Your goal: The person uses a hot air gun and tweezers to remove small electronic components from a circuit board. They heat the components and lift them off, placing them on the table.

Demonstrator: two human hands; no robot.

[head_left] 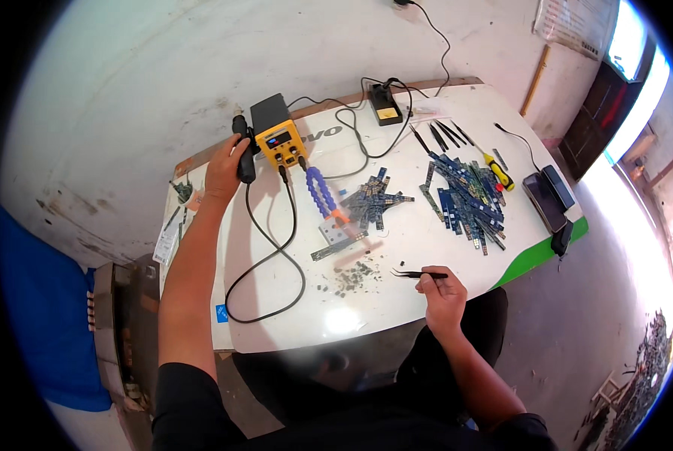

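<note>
My left hand (pixel 225 167) is closed round the black handle of a hot air gun (pixel 245 159), beside the yellow and black soldering station (pixel 278 134). A cable loops from the station over the table. In my right hand (pixel 445 297) is a pair of black tweezers (pixel 410 275), its bent tips pointing left. Left of the tips lie many small dark chips (pixel 355 278), scattered loosely. Behind them a holder with blue flexible arms (pixel 320 192) stands by a narrow circuit board strip (pixel 339 246). A pile of circuit boards (pixel 379 200) lies beyond.
A larger heap of board strips (pixel 468 203) lies on the right, near a yellow screwdriver (pixel 500 173) and several more tweezers (pixel 443 135). A phone (pixel 545 201) rests by the table's right edge. At the back sits a soldering iron stand (pixel 385 107); a cup (pixel 189 197) stands far left.
</note>
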